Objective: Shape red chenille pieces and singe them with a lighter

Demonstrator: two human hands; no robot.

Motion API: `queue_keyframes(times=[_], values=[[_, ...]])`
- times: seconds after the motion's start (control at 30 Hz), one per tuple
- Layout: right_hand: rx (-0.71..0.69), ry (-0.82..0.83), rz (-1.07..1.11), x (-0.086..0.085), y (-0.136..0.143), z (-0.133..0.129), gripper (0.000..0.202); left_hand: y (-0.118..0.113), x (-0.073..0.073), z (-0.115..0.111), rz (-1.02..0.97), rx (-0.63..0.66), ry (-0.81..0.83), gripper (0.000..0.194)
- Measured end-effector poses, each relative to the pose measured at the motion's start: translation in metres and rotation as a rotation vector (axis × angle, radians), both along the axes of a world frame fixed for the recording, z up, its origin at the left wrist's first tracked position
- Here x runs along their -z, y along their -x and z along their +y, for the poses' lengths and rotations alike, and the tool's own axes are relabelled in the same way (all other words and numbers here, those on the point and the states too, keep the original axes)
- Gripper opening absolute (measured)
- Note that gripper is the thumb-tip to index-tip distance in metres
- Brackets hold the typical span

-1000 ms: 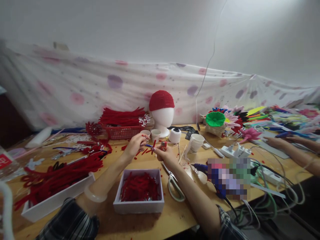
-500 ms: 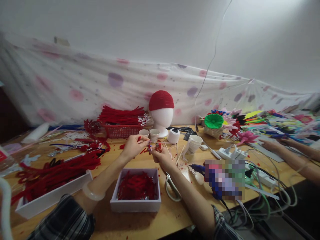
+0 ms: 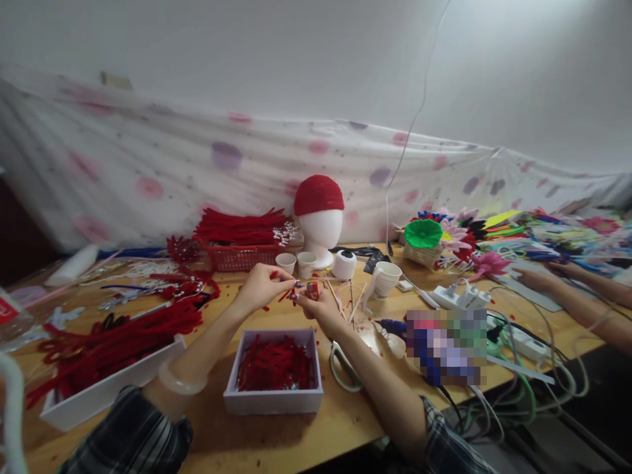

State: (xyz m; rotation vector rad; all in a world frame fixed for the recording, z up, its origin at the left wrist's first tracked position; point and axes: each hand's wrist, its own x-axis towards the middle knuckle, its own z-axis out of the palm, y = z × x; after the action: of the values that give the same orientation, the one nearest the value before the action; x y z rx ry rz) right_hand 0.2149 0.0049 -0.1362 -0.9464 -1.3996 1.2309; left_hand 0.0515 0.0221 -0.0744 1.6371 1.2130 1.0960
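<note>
My left hand (image 3: 261, 286) is closed in a pinch, its fingertips on a small red fuzzy piece (image 3: 285, 294) with a pale tip. Close beside it, my right hand (image 3: 323, 308) is wrapped round a red lighter (image 3: 313, 289) with a metal top. The fingertips of both hands nearly meet, and the exact contact there is too small to make out. Below the hands stands a white box (image 3: 271, 403) holding short red fuzzy pieces (image 3: 274, 364). Scissors (image 3: 343, 368) lie partly under my right forearm.
Behind my hands are a white foam head (image 3: 320, 230) with a red cap, paper cups (image 3: 306, 264) and a red basket (image 3: 241, 259) of red stems. A long white box (image 3: 113, 388) stands left. Right are a pixelated bundle, power strips (image 3: 459, 297), cables and another person's hands (image 3: 536, 280).
My hands stay close together, with the left fingertips shifted slightly and more of the red piece showing. The view has moved a little, so the near boxes sit slightly further right.
</note>
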Motion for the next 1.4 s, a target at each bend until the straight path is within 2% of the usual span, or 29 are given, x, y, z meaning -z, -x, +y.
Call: queue_keyframes(times=[0.17,0.37,0.47,0.73,1.4], values=[[0.045,0.017,-0.067,-0.002,-0.001,0.001,0.039,0.000,-0.005,-0.001,-0.148,-0.051,-0.060,0.033],[-0.077,0.331,0.191,-0.001,-0.002,0.007,0.052,0.003,-0.011,0.001,-0.424,-0.131,-0.033,0.037],[-0.118,0.404,0.221,-0.002,-0.003,0.008,0.050,0.001,-0.010,0.000,-0.476,-0.145,-0.001,0.041],[-0.135,0.439,0.189,-0.002,0.002,0.006,0.039,-0.007,-0.011,-0.008,-0.475,-0.125,0.037,0.046],[-0.132,0.344,0.152,0.001,0.002,0.006,0.048,-0.007,-0.007,-0.005,-0.461,-0.100,0.048,0.044]])
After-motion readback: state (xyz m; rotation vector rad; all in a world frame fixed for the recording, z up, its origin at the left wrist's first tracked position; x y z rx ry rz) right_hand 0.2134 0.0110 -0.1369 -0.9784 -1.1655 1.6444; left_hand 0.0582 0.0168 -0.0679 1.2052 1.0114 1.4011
